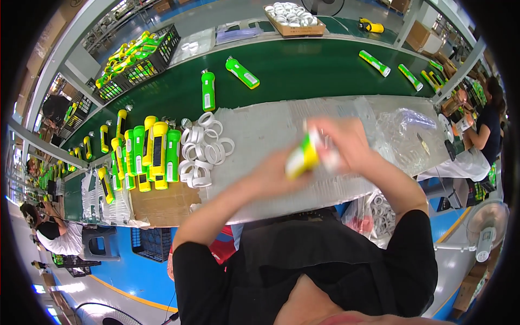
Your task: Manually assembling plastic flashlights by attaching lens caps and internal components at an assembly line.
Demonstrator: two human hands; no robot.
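Note:
A green and yellow flashlight (303,156), blurred by motion, is held between my hands over the middle of the bench. My left hand (279,174) is closed around its yellow part. My right hand (346,142) has its fingers curled round the other end, where something white shows; the blur hides its exact shape. To the left of my hands lies a heap of white plastic rings (205,149). Beside the rings is a pile of green and yellow flashlights (143,151), several with dark panels along their sides.
Beyond the grey work surface (260,130) runs a green conveyor belt (292,70) carrying spaced-out flashlights. A black crate (157,62) of flashlights stands far left, and a cardboard box (298,30) of rings at the back. Clear plastic bags (406,127) lie right. People sit at both sides.

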